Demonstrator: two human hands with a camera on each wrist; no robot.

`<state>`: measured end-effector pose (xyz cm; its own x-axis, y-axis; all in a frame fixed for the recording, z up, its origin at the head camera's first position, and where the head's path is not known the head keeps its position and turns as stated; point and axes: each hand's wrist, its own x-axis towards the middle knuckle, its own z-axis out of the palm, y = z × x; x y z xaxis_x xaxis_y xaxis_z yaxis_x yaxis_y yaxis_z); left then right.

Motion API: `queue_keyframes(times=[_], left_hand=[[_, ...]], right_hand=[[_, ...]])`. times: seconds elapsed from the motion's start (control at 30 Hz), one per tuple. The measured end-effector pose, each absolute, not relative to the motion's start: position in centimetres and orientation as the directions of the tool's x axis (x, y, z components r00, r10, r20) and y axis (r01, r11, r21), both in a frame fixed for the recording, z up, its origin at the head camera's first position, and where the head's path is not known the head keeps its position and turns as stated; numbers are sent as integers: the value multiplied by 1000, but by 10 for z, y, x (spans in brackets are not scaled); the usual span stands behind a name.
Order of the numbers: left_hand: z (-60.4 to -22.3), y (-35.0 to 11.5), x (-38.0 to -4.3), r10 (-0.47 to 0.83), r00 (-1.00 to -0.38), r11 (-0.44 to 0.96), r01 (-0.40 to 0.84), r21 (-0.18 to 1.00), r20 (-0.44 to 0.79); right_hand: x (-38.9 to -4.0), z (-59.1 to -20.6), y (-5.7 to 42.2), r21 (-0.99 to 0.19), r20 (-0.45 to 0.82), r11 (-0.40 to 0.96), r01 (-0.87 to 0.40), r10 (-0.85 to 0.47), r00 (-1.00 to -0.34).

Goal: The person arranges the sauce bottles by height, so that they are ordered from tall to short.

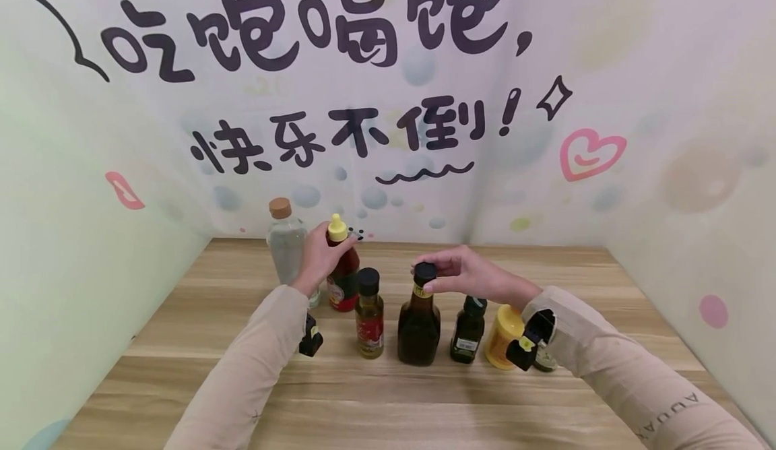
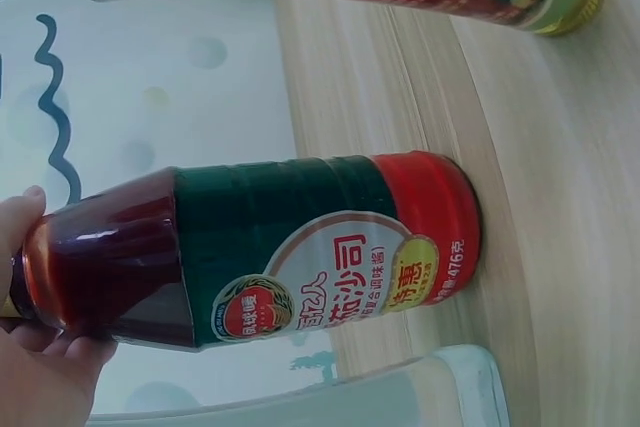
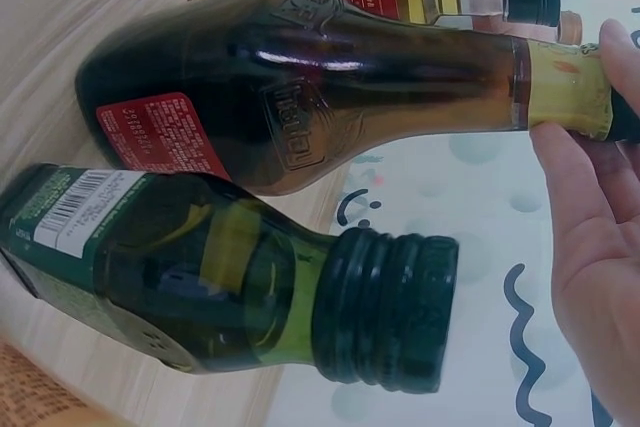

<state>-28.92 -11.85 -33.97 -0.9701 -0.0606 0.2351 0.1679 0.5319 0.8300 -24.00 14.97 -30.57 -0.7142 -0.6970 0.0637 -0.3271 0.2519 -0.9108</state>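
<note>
My left hand (image 1: 318, 258) grips the neck of a red tomato sauce bottle (image 1: 344, 281) with a yellow nozzle cap. In the left wrist view this sauce bottle (image 2: 290, 257) shows a green label and a red base band, standing upright on the table. With my right hand (image 1: 469, 275) I hold a dark brown sauce bottle (image 1: 418, 332) at its yellow-banded neck, just under the black cap. In the right wrist view thumb and fingers lie around that neck, and the brown bottle (image 3: 300, 97) has raised lettering and a small red label.
A tall clear bottle (image 1: 287, 248) with an orange-brown cap stands left of the tomato sauce. Between my hands is a red-labelled oil bottle (image 1: 369, 322). A small green bottle (image 1: 468, 332), a yellow-lidded jar (image 1: 504, 335) and a partly hidden jar (image 1: 545, 360) stand to the right.
</note>
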Motion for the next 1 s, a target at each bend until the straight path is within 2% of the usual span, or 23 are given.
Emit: queue_keyframes(times=[0.6, 0.8, 1.0], left_hand=[[-339, -123, -289, 1, -989, 536, 124, 835, 146], [-337, -124, -287, 15, -984, 505, 161, 848, 177], [-333, -125, -282, 35, -965, 501, 243, 830, 262]], right_hand=[[-242, -309, 150, -908, 94, 227, -352, -707, -701], [-241, -308, 149, -912, 86, 230, -339, -702, -707], [-240, -308, 148, -916, 80, 234, -326, -689, -720]])
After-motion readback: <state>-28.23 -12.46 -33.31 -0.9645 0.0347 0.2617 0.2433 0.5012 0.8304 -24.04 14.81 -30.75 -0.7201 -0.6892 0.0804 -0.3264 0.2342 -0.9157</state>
